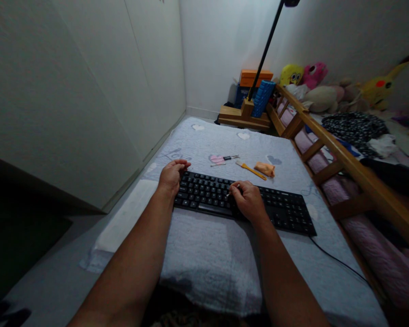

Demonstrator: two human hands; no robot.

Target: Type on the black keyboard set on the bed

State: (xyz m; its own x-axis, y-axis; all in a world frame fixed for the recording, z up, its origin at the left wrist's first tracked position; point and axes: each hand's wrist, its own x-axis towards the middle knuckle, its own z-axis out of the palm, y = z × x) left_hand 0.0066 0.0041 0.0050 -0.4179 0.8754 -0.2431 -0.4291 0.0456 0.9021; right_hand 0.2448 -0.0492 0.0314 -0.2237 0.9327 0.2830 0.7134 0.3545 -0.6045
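A black keyboard (204, 193) lies at a slight slant on the cloth-covered surface. My right hand (248, 200) is over its middle keys, with thumb and fingers pinching a thin white swab (228, 194) whose tip points down at the keys. My left hand (172, 176) is at the keyboard's back left corner. Its fingers are curled toward the thumb; whether anything small is between them is hidden. Behind the keyboard lie another cotton swab (218, 165), a dark-handled tool with a thin metal end (230, 158), a yellow brush (251, 170) and a crumpled orange cloth (265, 169).
A pale blue patterned cloth (204, 245) covers the work surface. The keyboard's cable (341, 260) runs off to the right. A wooden rail (330, 141) borders the right side, with plush toys beyond it. A pale cabinet (88, 91) stands left; a black pole (266, 45) rises behind.
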